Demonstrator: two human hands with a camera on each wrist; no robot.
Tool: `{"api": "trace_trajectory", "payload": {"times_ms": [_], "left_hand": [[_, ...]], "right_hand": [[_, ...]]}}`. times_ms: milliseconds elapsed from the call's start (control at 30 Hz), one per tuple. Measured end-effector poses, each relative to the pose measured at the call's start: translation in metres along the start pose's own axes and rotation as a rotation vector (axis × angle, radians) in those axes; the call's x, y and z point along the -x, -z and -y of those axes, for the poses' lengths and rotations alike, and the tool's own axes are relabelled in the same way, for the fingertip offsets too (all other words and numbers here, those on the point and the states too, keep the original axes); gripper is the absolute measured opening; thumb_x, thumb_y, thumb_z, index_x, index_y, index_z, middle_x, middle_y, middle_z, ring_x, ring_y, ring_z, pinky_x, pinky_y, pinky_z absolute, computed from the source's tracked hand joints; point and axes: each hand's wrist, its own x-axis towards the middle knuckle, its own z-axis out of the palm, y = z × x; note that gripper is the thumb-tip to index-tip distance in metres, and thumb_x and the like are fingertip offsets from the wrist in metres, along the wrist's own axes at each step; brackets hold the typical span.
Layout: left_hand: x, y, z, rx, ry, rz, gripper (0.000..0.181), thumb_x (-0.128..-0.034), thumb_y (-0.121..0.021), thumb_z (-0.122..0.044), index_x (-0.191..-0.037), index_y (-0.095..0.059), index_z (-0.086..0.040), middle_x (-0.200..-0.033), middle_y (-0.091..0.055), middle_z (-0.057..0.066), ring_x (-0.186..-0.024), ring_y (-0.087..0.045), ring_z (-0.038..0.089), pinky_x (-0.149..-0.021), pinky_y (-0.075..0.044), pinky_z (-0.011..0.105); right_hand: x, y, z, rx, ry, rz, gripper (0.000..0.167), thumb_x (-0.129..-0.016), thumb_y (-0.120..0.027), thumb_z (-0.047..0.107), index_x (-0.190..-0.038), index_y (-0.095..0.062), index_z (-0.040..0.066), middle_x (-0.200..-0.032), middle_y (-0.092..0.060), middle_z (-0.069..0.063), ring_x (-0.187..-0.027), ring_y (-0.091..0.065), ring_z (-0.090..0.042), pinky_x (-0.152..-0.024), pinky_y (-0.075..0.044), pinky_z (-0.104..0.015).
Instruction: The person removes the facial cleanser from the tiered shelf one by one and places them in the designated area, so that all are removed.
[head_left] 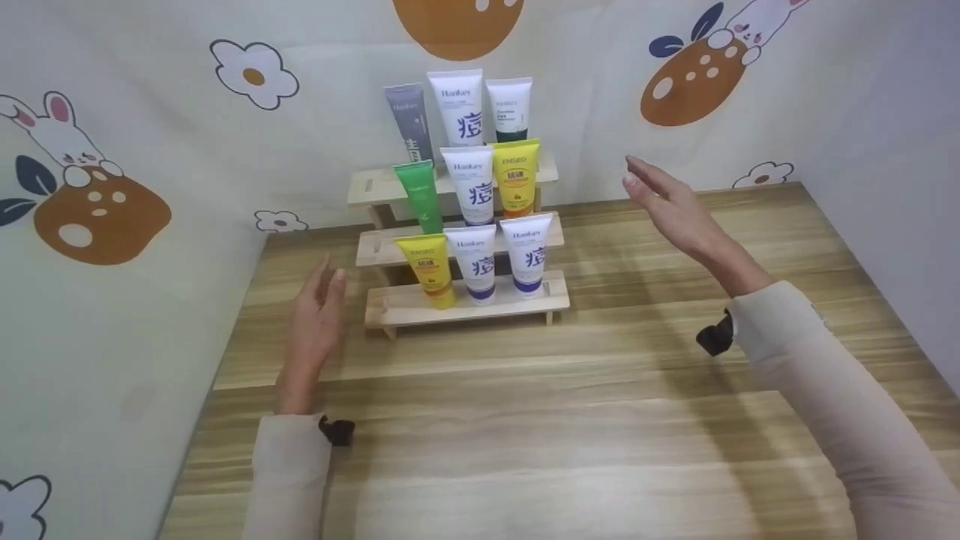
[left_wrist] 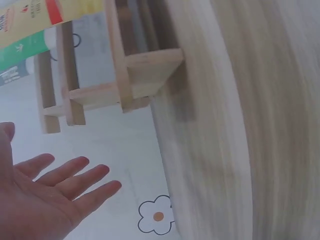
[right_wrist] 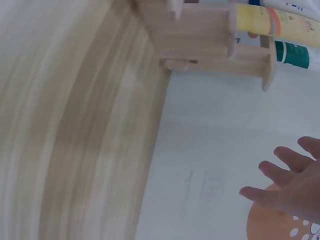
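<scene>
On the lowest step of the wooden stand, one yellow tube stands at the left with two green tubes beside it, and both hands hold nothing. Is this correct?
Not fully: the head view shows that the middle tube and right tube on the lowest step are white, not green. The yellow tube is at the left, and the left hand and right hand hold nothing.
</scene>
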Motion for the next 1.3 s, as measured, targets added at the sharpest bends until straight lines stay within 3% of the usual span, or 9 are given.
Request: {"api": "trace_trajectory", "payload": {"times_ms": [133,300,467,567,733,833,1100,1200,1300], "left_hand": [[0.0,-0.005,-0.001,0.113,0.002,-0.042,0.057,-0.1045,-0.05,-0.04,-0.152,-0.041,-0.009,-0.15,-0.049,0.021,-0.137,-0.05,0.036,-0.118,-0.043,0.046],[-0.001,-0.009,-0.002,0.195,0.019,-0.085,0.051,-0.1037,-0.055,-0.031,-0.146,-0.047,-0.004,-0.142,-0.055,0.021,-0.131,-0.054,0.034,-0.114,-0.047,0.042],[-0.004,-0.013,-0.003,0.235,0.043,-0.173,0.045,-0.1021,-0.058,-0.027,-0.14,-0.054,-0.004,-0.132,-0.063,0.022,-0.103,-0.067,0.011,-0.088,-0.058,0.018],[-0.005,-0.015,-0.003,0.298,0.067,-0.178,0.042,-0.1023,-0.058,-0.025,-0.139,-0.056,-0.004,-0.13,-0.064,0.023,-0.086,-0.067,-0.001,-0.074,-0.06,0.013],[-0.005,-0.019,-0.003,0.41,0.158,-0.127,0.044,-0.1036,-0.054,-0.028,-0.141,-0.054,-0.004,-0.131,-0.062,0.023,-0.086,-0.067,-0.003,-0.088,-0.064,0.031],[-0.006,-0.022,-0.003,0.474,0.21,-0.123,0.045,-0.1037,-0.054,-0.029,-0.142,-0.052,-0.005,-0.13,-0.062,0.018,-0.09,-0.067,0.0,-0.092,-0.063,0.034],[-0.007,-0.031,0.001,0.578,0.258,-0.162,0.046,-0.1041,-0.053,-0.025,-0.144,-0.049,-0.003,-0.129,-0.061,0.016,-0.11,-0.067,0.023,-0.086,-0.063,0.026],[-0.009,-0.034,0.003,0.609,0.265,-0.184,0.046,-0.1033,-0.054,-0.023,-0.143,-0.049,-0.001,-0.114,-0.067,0.003,-0.104,-0.07,0.019,-0.085,-0.063,0.025],[-0.011,-0.037,0.004,0.627,0.259,-0.206,0.044,-0.1024,-0.055,-0.021,-0.14,-0.051,0.001,-0.104,-0.068,-0.002,-0.099,-0.071,0.015,-0.085,-0.063,0.025]], "right_hand": [[-0.007,-0.001,0.016,-0.099,-0.009,0.001,0.067,-0.102,-0.048,0.052,-0.158,-0.031,0.021,-0.163,-0.034,-0.01,-0.151,-0.031,-0.03,-0.126,-0.027,-0.057],[-0.018,-0.002,0.033,-0.207,-0.036,-0.012,0.066,-0.099,-0.056,0.051,-0.154,-0.039,0.019,-0.157,-0.044,-0.008,-0.146,-0.04,-0.026,-0.123,-0.035,-0.051],[-0.03,-0.001,0.045,-0.287,-0.034,-0.029,0.061,-0.098,-0.059,0.048,-0.149,-0.046,0.016,-0.153,-0.048,-0.008,-0.141,-0.046,-0.024,-0.122,-0.038,-0.05],[-0.038,0.0,0.052,-0.337,-0.035,-0.047,0.06,-0.098,-0.061,0.045,-0.149,-0.046,0.015,-0.153,-0.048,-0.009,-0.138,-0.049,-0.024,-0.121,-0.039,-0.05],[-0.049,0.001,0.065,-0.366,-0.068,-0.041,0.062,-0.098,-0.061,0.045,-0.15,-0.044,0.018,-0.154,-0.048,-0.005,-0.138,-0.049,-0.024,-0.121,-0.04,-0.047],[-0.055,0.002,0.075,-0.369,-0.083,-0.034,0.061,-0.097,-0.062,0.045,-0.151,-0.044,0.02,-0.154,-0.048,-0.003,-0.139,-0.048,-0.025,-0.122,-0.04,-0.045],[-0.071,-0.005,0.1,-0.341,-0.06,-0.04,0.059,-0.098,-0.06,0.046,-0.15,-0.045,0.023,-0.153,-0.047,-0.002,-0.139,-0.049,-0.023,-0.12,-0.042,-0.039],[-0.076,-0.008,0.106,-0.322,-0.066,-0.034,0.059,-0.098,-0.06,0.047,-0.15,-0.045,0.023,-0.154,-0.047,-0.002,-0.139,-0.048,-0.021,-0.12,-0.043,-0.039],[-0.081,-0.009,0.111,-0.307,-0.075,-0.03,0.059,-0.098,-0.059,0.048,-0.15,-0.045,0.024,-0.154,-0.046,-0.001,-0.139,-0.048,-0.02,-0.12,-0.043,-0.039]]}}
